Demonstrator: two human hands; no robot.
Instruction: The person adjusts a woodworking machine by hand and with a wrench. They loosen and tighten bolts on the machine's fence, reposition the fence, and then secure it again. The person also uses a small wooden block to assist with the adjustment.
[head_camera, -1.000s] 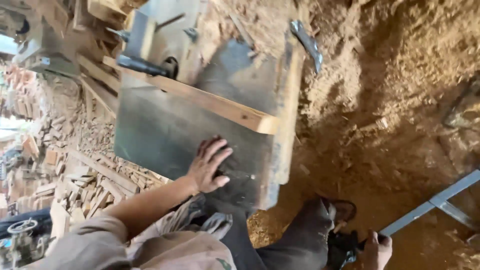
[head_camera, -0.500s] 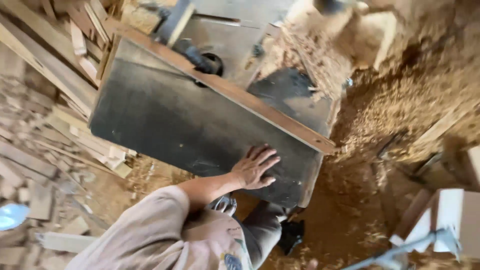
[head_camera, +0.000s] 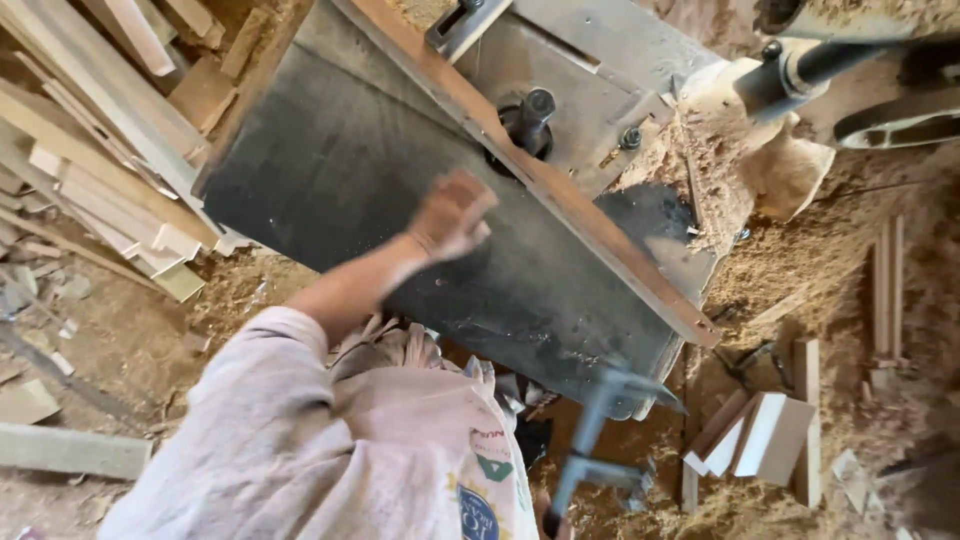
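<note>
Head view: the left hand (head_camera: 452, 214) hangs blurred over the dark metal surface (head_camera: 330, 190) of a woodworking machine, near its middle, fingers loosely curled and holding nothing — whether they touch the metal cannot be told. Just beyond the fingers, a long wooden fence (head_camera: 560, 200) crosses the surface from its far edge to its right corner, seemingly set there as a guide for stock. A black spindle (head_camera: 530, 112) rises close behind the fence. The right hand is out of sight. Cut wood strips (head_camera: 90, 170) are stacked beside the left edge; sawdust (head_camera: 800, 270) covers the floor.
</note>
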